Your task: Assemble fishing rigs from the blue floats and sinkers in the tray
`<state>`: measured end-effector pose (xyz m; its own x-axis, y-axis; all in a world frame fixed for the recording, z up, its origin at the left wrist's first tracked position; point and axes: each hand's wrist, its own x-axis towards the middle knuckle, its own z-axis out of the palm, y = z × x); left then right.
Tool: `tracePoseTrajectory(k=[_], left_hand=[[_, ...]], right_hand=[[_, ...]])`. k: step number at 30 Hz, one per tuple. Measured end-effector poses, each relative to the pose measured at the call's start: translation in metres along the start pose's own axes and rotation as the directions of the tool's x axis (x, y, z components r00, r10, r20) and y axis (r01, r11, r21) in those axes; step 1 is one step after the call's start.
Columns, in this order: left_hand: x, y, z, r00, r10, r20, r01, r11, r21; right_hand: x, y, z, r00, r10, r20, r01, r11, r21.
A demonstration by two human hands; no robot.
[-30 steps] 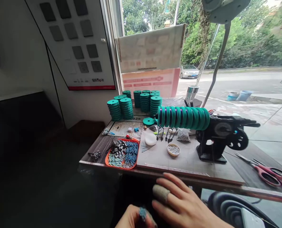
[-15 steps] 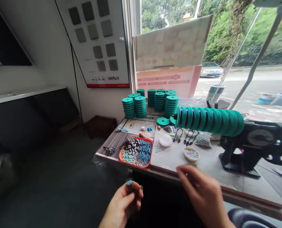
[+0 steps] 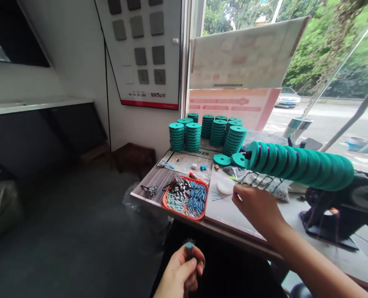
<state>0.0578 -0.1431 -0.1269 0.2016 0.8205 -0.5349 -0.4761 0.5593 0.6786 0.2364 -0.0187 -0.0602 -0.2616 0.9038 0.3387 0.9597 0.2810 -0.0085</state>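
Low in front of the table edge, my left hand [image 3: 185, 269] is closed, thumb against the curled fingers. A small blue-grey piece [image 3: 189, 245] shows at its fingertip, with fine dark bristle-like ends above it; what it is I cannot make out. Over the table, my right hand [image 3: 256, 205] is closed, its fingertips pinched beside the dark hanging cords [image 3: 266, 182] under a row of green spools [image 3: 298, 165]. Whatever those fingers hold is hidden. Left of this hand lies a round white disc [image 3: 225, 185].
An orange tray [image 3: 164, 201] of small metal, blue and pale green parts sits at the table's front edge. Stacks of green spools [image 3: 193, 138] stand behind. A black machine stand [image 3: 329, 215] carries the spool row at right. A dark cluster of small parts [image 3: 149, 190] lies left.
My right hand has moved forward from the table's front edge to the hanging cords, now hiding the bead dish. My left hand stays low. The view has shifted a little left.
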Motion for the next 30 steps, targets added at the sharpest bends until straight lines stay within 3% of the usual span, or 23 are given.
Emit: tracePoseTrajectory(k=[2, 8, 12, 15, 17, 19, 25, 30], left_hand=[[0.000, 0.000, -0.002, 1.000, 0.007, 0.000, -0.007, 1.000, -0.010], [-0.004, 0.003, 0.003, 1.000, 0.000, -0.009, 0.000, 1.000, -0.011], [-0.012, 0.006, 0.010, 0.998, 0.023, -0.060, -0.024, 1.000, -0.017], [-0.015, 0.004, 0.014, 0.994, 0.028, -0.104, -0.027, 1.000, 0.003], [-0.016, 0.002, 0.015, 0.991, 0.009, -0.131, -0.008, 1.000, 0.012], [-0.017, 0.001, 0.016, 0.988, -0.005, -0.157, 0.008, 1.000, 0.018], [-0.017, -0.002, 0.023, 0.975, -0.011, -0.221, 0.010, 1.000, -0.004], [-0.013, -0.006, 0.025, 0.971, -0.026, -0.239, 0.024, 1.000, -0.013]], right_hand=[[-0.005, 0.003, -0.003, 1.000, -0.019, 0.002, 0.019, 1.000, 0.008], [-0.006, 0.007, 0.000, 0.986, 0.008, -0.166, -0.004, 1.000, 0.021], [-0.032, -0.006, -0.001, 0.964, -0.162, -0.210, 0.192, 0.972, 0.133], [-0.072, -0.023, 0.000, 0.906, -0.260, -0.334, 0.381, 0.847, 0.371], [-0.095, -0.033, 0.004, 0.887, -0.250, -0.388, 0.421, 0.782, 0.459], [-0.109, -0.041, 0.010, 0.873, -0.212, -0.439, 0.424, 0.774, 0.470], [-0.121, -0.047, 0.018, 0.806, -0.215, -0.552, 0.493, 0.760, 0.424], [-0.128, -0.048, 0.022, 0.814, -0.142, -0.564, 0.441, 0.782, 0.440]])
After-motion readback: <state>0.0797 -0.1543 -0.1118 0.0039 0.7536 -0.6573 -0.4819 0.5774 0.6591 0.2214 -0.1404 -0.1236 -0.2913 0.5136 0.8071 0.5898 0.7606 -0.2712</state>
